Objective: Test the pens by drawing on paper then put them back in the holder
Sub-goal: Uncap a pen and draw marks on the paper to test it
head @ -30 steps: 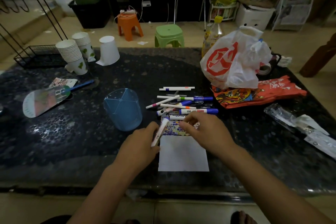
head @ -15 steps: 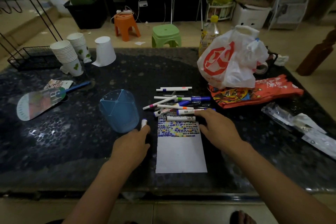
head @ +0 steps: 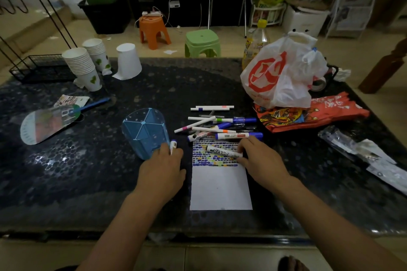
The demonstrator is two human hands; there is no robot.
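Over the paper (head: 221,187), right fingers (head: 242,147) pinch a marker (head: 223,152); left fingers (head: 164,149) grip a pen (head: 172,145)

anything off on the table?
Yes: the blue holder lies tipped toward the camera, with no pens in it; the pens are scattered loose above the paper. An upended cup stands beside the cup stacks.

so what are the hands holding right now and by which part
The left hand grips a white pen by its barrel, only the capped tip showing. The right hand pinches a white marker at its right end, over the paper.
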